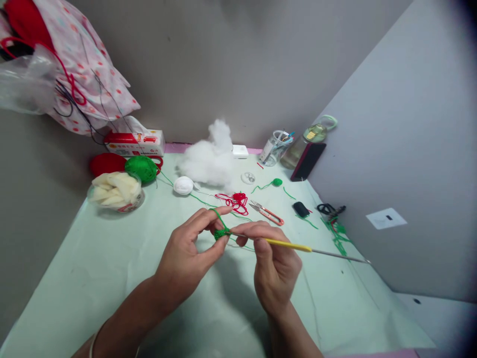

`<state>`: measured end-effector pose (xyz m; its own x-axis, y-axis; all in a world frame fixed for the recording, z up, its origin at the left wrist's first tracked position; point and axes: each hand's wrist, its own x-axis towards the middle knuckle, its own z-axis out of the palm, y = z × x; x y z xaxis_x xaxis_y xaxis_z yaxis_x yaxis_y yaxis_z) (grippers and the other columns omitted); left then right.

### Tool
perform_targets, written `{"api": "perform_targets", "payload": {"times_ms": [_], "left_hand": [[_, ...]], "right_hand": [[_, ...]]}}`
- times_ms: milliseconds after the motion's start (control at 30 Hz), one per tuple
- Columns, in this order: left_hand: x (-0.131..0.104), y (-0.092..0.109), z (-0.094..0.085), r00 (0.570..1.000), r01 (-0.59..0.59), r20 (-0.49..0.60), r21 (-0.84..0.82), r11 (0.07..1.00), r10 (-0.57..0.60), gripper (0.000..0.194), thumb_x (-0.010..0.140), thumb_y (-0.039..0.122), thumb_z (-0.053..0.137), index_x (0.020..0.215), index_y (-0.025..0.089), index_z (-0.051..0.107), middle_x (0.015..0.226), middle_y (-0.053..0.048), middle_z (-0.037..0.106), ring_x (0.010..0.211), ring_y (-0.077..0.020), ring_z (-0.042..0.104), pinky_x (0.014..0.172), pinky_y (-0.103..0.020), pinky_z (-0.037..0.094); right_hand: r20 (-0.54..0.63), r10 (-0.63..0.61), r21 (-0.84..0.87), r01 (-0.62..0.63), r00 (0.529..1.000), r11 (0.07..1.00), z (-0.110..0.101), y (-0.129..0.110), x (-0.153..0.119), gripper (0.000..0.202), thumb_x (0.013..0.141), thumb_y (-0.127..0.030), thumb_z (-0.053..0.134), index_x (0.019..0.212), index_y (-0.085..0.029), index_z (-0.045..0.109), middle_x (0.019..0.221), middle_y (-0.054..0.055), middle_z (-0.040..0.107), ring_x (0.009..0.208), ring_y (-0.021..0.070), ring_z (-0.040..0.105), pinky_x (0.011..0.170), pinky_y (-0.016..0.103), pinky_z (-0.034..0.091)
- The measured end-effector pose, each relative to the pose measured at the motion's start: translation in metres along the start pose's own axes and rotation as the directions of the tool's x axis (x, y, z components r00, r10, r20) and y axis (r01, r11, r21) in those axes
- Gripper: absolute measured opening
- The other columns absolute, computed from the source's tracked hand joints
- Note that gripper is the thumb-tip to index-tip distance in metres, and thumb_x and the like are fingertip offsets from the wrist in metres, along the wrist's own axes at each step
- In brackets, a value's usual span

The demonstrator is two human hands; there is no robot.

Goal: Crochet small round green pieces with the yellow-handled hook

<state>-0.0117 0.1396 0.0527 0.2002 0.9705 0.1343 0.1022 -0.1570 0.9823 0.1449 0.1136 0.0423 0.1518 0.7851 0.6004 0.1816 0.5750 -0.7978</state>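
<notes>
A small green crocheted piece is pinched between the thumb and fingers of my left hand, and green yarn loops over that hand's raised index finger. My right hand grips a crochet hook with a yellow handle; its tip meets the green piece, and its long metal end points right. From the green ball at the back left, a green strand runs across the table toward my hands. Just beyond my fingers lie tangled red yarn and orange-handled thread snips.
White stuffing sits at the back beside a white yarn ball. At left stand a tub of pale pieces and a tissue box. A pen cup, bottle and phone are at the back right.
</notes>
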Motion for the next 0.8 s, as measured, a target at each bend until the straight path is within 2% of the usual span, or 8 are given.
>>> {"api": "perform_targets", "payload": {"times_ms": [133, 233, 333, 400, 467, 567, 667, 800], "left_hand": [[0.002, 0.001, 0.000, 0.997, -0.074, -0.031, 0.093, 0.993, 0.077, 0.040, 0.088, 0.012, 0.069, 0.123, 0.029, 0.077, 0.091, 0.000, 0.065, 0.087, -0.0188, 0.064, 0.088, -0.031, 0.051], [0.001, 0.000, 0.001, 0.990, -0.118, -0.056, 0.140, 0.983, 0.126, 0.037, 0.088, 0.012, 0.069, 0.120, 0.029, 0.079, 0.090, -0.001, 0.067, 0.084, -0.0193, 0.063, 0.086, -0.032, 0.051], [-0.001, -0.001, 0.003, 0.996, -0.055, -0.073, 0.054, 0.997, 0.059, 0.040, 0.091, 0.018, 0.069, 0.128, 0.030, 0.076, 0.092, -0.001, 0.065, 0.088, -0.0193, 0.064, 0.088, -0.032, 0.052], [-0.003, -0.001, 0.003, 0.997, 0.012, -0.078, -0.038, 0.999, -0.015, 0.040, 0.093, 0.022, 0.070, 0.132, 0.030, 0.073, 0.095, -0.001, 0.065, 0.091, -0.0190, 0.064, 0.091, -0.031, 0.052], [-0.004, 0.000, 0.002, 0.993, 0.085, -0.063, -0.153, 0.984, -0.096, 0.041, 0.093, 0.026, 0.071, 0.134, 0.030, 0.072, 0.095, -0.001, 0.065, 0.094, -0.0184, 0.064, 0.093, -0.031, 0.052], [-0.002, 0.002, -0.001, 0.979, 0.197, 0.028, -0.339, 0.920, -0.200, 0.045, 0.089, 0.028, 0.078, 0.134, 0.031, 0.072, 0.093, 0.001, 0.064, 0.093, -0.0168, 0.064, 0.091, -0.028, 0.053], [0.000, 0.003, -0.004, 0.966, 0.257, 0.108, -0.430, 0.865, -0.233, 0.044, 0.086, 0.028, 0.082, 0.129, 0.033, 0.074, 0.092, 0.002, 0.064, 0.089, -0.0146, 0.063, 0.089, -0.026, 0.053], [0.001, 0.002, -0.005, 0.962, 0.270, 0.144, -0.434, 0.859, -0.230, 0.043, 0.086, 0.020, 0.081, 0.127, 0.033, 0.076, 0.091, 0.002, 0.064, 0.093, -0.0143, 0.063, 0.094, -0.026, 0.050]], "right_hand": [[0.097, -0.120, -0.142, 0.133, 0.988, 0.981, -0.004, 0.000, -0.003, 0.026, 0.104, -0.013, 0.050, 0.114, -0.025, 0.070, 0.099, 0.007, 0.079, 0.086, 0.0207, 0.073, 0.072, 0.038, 0.061], [0.195, -0.240, -0.348, 0.296, 0.951, 0.890, -0.004, 0.003, -0.008, 0.028, 0.100, -0.010, 0.056, 0.118, -0.025, 0.069, 0.104, 0.009, 0.080, 0.089, 0.0224, 0.075, 0.072, 0.038, 0.062], [0.221, -0.331, -0.481, 0.398, 0.917, 0.781, -0.002, 0.008, -0.013, 0.037, 0.096, -0.008, 0.062, 0.125, -0.029, 0.070, 0.112, 0.010, 0.080, 0.091, 0.0225, 0.075, 0.068, 0.034, 0.063], [0.176, -0.347, -0.427, 0.389, 0.921, 0.816, 0.000, 0.010, -0.014, 0.037, 0.097, -0.009, 0.062, 0.126, -0.031, 0.071, 0.115, 0.009, 0.080, 0.091, 0.0222, 0.076, 0.068, 0.035, 0.063], [0.091, -0.281, -0.273, 0.295, 0.955, 0.916, 0.002, 0.009, -0.011, 0.030, 0.100, -0.013, 0.058, 0.121, -0.029, 0.073, 0.111, 0.009, 0.081, 0.091, 0.0222, 0.076, 0.071, 0.037, 0.063], [-0.052, -0.026, 0.028, 0.027, 0.998, 0.999, 0.002, 0.006, -0.004, 0.021, 0.104, -0.021, 0.056, 0.107, -0.027, 0.076, 0.098, 0.006, 0.081, 0.079, 0.0198, 0.073, 0.068, 0.036, 0.061], [-0.065, 0.238, 0.289, -0.209, 0.969, 0.934, 0.002, 0.005, 0.004, 0.018, 0.104, -0.031, 0.058, 0.098, -0.025, 0.074, 0.091, 0.004, 0.081, 0.065, 0.0151, 0.067, 0.059, 0.030, 0.057], [0.016, 0.399, 0.456, -0.361, 0.917, 0.813, 0.001, 0.011, 0.010, 0.020, 0.101, -0.041, 0.064, 0.092, -0.024, 0.070, 0.083, 0.003, 0.080, 0.056, 0.0117, 0.060, 0.053, 0.025, 0.049]]}}
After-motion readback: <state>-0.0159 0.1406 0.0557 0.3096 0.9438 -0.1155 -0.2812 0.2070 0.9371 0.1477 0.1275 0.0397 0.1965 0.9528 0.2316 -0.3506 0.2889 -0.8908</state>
